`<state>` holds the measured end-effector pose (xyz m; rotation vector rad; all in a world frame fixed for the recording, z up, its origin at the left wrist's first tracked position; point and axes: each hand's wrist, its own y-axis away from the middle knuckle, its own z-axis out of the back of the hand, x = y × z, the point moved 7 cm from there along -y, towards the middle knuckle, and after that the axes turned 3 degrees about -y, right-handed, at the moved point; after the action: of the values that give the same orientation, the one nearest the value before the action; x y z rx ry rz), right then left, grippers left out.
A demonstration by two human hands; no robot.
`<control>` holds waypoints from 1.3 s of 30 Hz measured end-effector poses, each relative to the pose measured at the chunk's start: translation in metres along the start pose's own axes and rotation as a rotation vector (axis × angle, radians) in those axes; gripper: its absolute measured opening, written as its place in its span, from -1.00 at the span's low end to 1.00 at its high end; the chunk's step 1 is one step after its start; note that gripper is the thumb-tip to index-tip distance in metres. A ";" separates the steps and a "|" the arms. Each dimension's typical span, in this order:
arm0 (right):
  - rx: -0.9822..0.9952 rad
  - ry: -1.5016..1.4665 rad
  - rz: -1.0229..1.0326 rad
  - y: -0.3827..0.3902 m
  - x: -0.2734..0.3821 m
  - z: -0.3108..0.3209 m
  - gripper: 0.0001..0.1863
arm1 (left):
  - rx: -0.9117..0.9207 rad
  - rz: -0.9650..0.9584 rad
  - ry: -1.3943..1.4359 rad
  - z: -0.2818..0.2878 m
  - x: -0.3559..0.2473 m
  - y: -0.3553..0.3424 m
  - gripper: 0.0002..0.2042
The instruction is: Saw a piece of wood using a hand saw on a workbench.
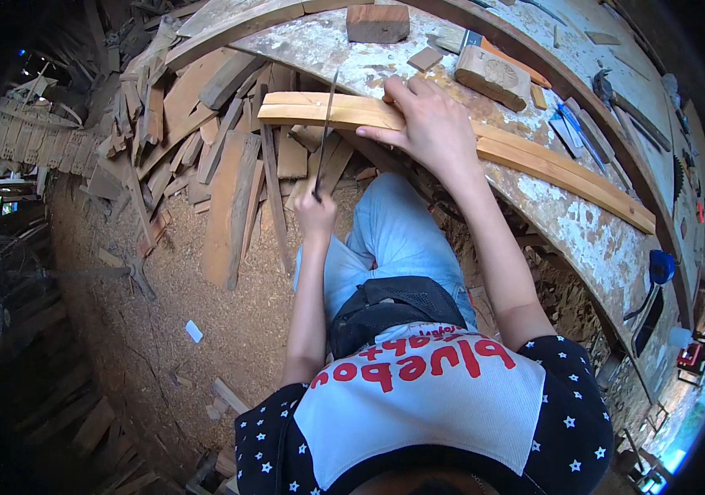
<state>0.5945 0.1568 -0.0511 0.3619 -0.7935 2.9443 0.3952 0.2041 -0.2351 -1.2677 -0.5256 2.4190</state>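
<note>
A long pale wooden strip (563,172) with a lengthwise line along it lies on the worn workbench, its left end jutting past the bench edge. My right hand (435,124) grips it from above, thumb on the near side and fingers over the far side. Lower and to the left, my left hand (315,216) is closed around the handle of a handsaw (325,136), seen nearly edge-on. Its thin blade crosses the strip near the left end, pointing away from me. How deep the blade sits in the wood I cannot tell.
The paint-spotted workbench (592,235) carries a brown block (377,23), a thick worn wood block (493,76), a hammer (604,87) and a long curved wooden piece (616,124). Offcuts (233,190) are heaped at left above the sawdust-covered floor (163,289). A blue-handled tool (661,266) hangs right.
</note>
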 end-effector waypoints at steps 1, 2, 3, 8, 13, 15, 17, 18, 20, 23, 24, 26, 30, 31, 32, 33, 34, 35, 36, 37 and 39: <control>0.005 0.005 -0.004 0.000 -0.001 0.001 -0.38 | 0.036 -0.022 -0.056 0.004 -0.030 -0.025 -0.84; 0.008 0.002 -0.001 -0.001 -0.001 -0.003 -0.38 | 0.069 -0.045 -0.111 0.003 -0.046 -0.039 -0.82; -0.013 -0.006 0.003 -0.002 0.000 -0.003 -0.38 | 0.067 -0.043 -0.113 0.003 -0.047 -0.037 -0.82; -0.020 -0.018 -0.002 -0.002 0.002 -0.002 -0.37 | -0.080 -0.049 0.024 0.000 0.013 0.016 -0.86; 0.004 -0.006 -0.017 0.000 -0.004 -0.002 -0.37 | 0.031 0.038 -0.052 0.003 -0.039 -0.021 -0.85; 0.004 -0.016 -0.012 -0.001 -0.002 -0.002 -0.37 | 0.131 0.093 -0.094 0.001 -0.054 -0.038 -0.83; -0.002 -0.027 -0.004 -0.002 -0.001 -0.002 -0.37 | 0.114 0.052 -0.052 0.001 -0.048 -0.040 -0.82; -0.011 -0.025 0.002 -0.003 0.001 -0.003 -0.37 | 0.110 0.050 -0.054 0.000 -0.030 -0.028 -0.82; -0.022 -0.024 0.009 -0.003 0.005 -0.003 -0.37 | -0.077 -0.083 -0.026 0.010 0.006 0.014 -0.82; -0.045 -0.014 0.017 -0.001 0.002 -0.002 -0.37 | 0.014 0.016 -0.098 0.012 -0.005 0.021 -0.82; -0.020 -0.011 -0.001 0.000 -0.001 -0.003 -0.37 | 0.018 0.019 -0.097 0.011 -0.017 0.013 -0.82; 0.007 -0.011 -0.021 0.000 -0.004 -0.002 -0.36 | 0.168 0.172 -0.061 0.011 -0.057 -0.026 -0.82; 0.017 -0.005 -0.002 -0.002 0.004 -0.003 -0.37 | 0.107 0.067 -0.088 0.014 -0.038 -0.019 -0.81; 0.014 0.001 -0.008 -0.002 0.003 -0.002 -0.37 | 0.049 0.086 -0.007 0.016 -0.017 0.005 -0.79; 0.011 -0.001 -0.011 -0.002 0.003 -0.003 -0.37 | -0.008 0.105 0.072 0.020 -0.001 0.021 -0.76; -0.007 0.009 -0.013 -0.001 0.001 -0.002 -0.37 | -0.002 0.101 0.075 0.020 0.004 0.027 -0.76; -0.021 0.013 -0.005 0.000 0.002 -0.001 -0.37 | 0.029 0.089 0.010 0.021 0.002 0.031 -0.72; -0.019 0.010 -0.002 -0.001 0.000 -0.002 -0.37 | 0.061 0.077 -0.055 0.021 0.001 0.034 -0.66; -0.030 0.023 -0.009 -0.002 -0.004 -0.003 -0.37 | 0.060 0.081 -0.056 0.020 0.001 0.035 -0.66; -0.044 0.037 -0.020 -0.004 -0.005 -0.003 -0.37 | 0.077 0.119 -0.056 0.020 -0.005 0.030 -0.66; -0.021 0.045 -0.031 -0.003 -0.005 -0.004 -0.38 | 0.098 0.157 -0.055 0.017 -0.005 0.027 -0.65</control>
<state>0.5989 0.1614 -0.0538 0.3029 -0.8058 2.9023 0.3803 0.1757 -0.2354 -1.2472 -0.3281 2.5801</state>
